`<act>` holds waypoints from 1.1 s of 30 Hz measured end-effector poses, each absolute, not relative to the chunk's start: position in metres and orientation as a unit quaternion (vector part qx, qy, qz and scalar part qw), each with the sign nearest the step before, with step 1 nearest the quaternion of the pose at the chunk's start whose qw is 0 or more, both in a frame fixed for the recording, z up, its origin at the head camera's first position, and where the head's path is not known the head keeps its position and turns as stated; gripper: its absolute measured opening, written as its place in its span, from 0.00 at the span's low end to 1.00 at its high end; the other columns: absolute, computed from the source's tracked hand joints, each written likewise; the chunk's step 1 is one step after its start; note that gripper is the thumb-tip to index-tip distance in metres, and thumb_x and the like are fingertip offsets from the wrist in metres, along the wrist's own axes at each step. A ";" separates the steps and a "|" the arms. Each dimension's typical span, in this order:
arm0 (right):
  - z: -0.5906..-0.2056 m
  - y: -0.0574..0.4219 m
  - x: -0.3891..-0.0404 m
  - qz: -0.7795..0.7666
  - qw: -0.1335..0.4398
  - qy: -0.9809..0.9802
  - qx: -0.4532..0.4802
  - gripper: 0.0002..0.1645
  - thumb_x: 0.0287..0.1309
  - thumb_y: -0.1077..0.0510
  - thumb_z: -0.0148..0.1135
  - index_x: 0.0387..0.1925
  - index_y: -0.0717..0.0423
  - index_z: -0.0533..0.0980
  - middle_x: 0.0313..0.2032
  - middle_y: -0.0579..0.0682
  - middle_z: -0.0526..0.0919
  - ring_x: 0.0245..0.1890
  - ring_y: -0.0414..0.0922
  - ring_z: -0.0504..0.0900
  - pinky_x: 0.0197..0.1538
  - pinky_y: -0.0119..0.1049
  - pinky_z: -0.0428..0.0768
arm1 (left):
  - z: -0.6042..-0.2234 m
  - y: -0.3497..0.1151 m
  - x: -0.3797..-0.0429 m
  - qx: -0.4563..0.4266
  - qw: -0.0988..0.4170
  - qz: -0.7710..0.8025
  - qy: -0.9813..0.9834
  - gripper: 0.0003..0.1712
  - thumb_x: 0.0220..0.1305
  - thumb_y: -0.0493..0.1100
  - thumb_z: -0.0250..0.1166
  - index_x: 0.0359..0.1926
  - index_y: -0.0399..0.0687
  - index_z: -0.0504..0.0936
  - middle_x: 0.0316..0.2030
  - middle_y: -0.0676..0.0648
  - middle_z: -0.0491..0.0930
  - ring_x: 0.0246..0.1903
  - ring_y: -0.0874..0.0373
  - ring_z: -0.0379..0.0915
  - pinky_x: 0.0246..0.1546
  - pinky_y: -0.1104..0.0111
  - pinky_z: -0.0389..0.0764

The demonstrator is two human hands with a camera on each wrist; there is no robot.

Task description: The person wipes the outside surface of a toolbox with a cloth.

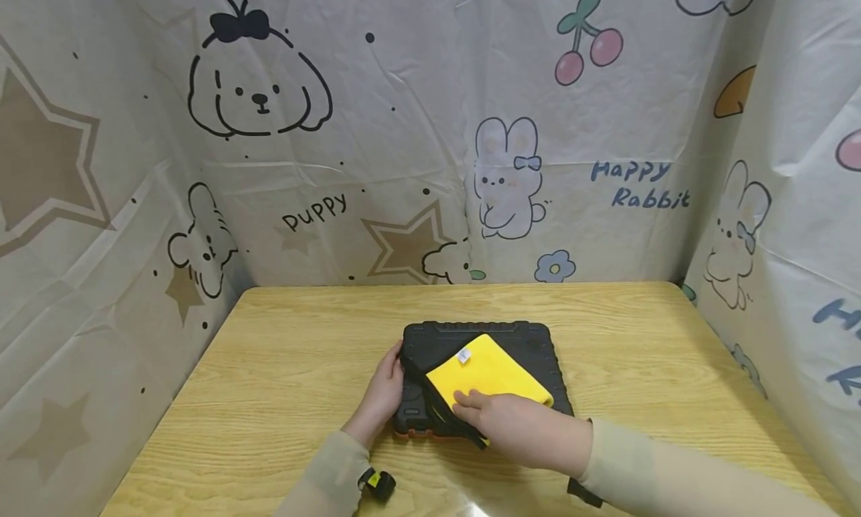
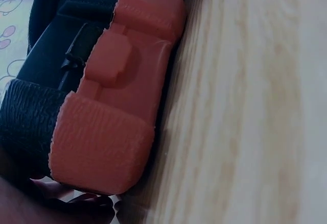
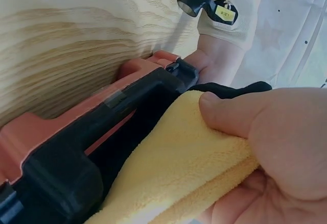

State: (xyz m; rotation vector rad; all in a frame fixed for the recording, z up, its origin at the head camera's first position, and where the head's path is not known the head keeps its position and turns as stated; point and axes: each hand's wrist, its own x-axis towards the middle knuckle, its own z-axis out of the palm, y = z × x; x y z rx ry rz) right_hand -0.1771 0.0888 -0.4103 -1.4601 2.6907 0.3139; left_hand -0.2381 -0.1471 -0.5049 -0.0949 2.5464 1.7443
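A black plastic carrying case [image 1: 534, 345] lies flat on the table, and its orange lower half [image 2: 102, 147] shows in the left wrist view. Against the case's left side my left hand [image 1: 383, 394] grips the edge, its fingers partly hidden at the corner. A folded yellow cloth [image 1: 491, 375] with a black side and a small white tag lies over the top of the case. My right hand [image 1: 511, 427] holds this cloth near the case's front edge. In the right wrist view the thumb [image 3: 225, 114] presses on the cloth, with fingers beneath it.
The wood-grain table [image 1: 303, 338] extends around the case on all sides. Pale printed sheets [image 1: 377, 128] with cartoon animals hang behind it and at both sides. A black wrist strap with a small device [image 1: 380, 485] sits on the left sleeve.
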 end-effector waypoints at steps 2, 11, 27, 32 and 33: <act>-0.411 0.090 -0.178 0.094 0.033 0.874 -0.475 0.39 0.56 0.62 0.76 0.70 0.51 0.74 0.70 0.47 0.77 0.65 0.42 0.80 0.41 0.23 0.83 | -0.505 -0.147 -0.238 -0.029 0.026 0.563 0.826 0.29 0.83 0.39 0.40 0.80 0.37 0.54 0.78 0.31 0.54 0.78 0.33 0.48 0.78 0.40 0.52; -0.408 0.091 -0.184 0.030 0.080 0.886 -0.456 0.38 0.57 0.67 0.73 0.70 0.52 0.74 0.70 0.48 0.76 0.67 0.45 0.79 0.48 0.26 0.85 | -0.506 -0.148 -0.237 -0.029 0.028 0.546 0.837 0.30 0.83 0.39 0.39 0.80 0.38 0.53 0.78 0.30 0.54 0.78 0.32 0.48 0.77 0.39 0.54; -0.413 0.093 -0.230 -0.039 0.094 0.912 -0.397 0.31 0.61 0.72 0.64 0.66 0.58 0.77 0.68 0.53 0.78 0.67 0.48 0.79 0.67 0.42 0.79 | -0.504 -0.147 -0.238 -0.025 0.023 0.531 0.846 0.30 0.83 0.40 0.40 0.80 0.37 0.54 0.77 0.29 0.55 0.77 0.31 0.49 0.77 0.39 0.54; -0.416 0.096 -0.249 -0.059 0.086 0.922 -0.374 0.29 0.63 0.73 0.62 0.66 0.58 0.77 0.68 0.53 0.79 0.67 0.48 0.79 0.69 0.43 0.77 | -0.503 -0.147 -0.236 -0.022 0.020 0.530 0.848 0.29 0.83 0.39 0.40 0.80 0.36 0.55 0.76 0.27 0.55 0.77 0.30 0.49 0.76 0.39 0.54; -0.417 0.096 -0.253 -0.062 0.085 0.923 -0.370 0.29 0.64 0.73 0.61 0.65 0.58 0.78 0.67 0.53 0.79 0.67 0.49 0.79 0.69 0.44 0.77 | -0.503 -0.147 -0.236 -0.021 0.019 0.530 0.848 0.29 0.83 0.39 0.40 0.80 0.36 0.55 0.76 0.27 0.55 0.77 0.30 0.49 0.76 0.39 0.54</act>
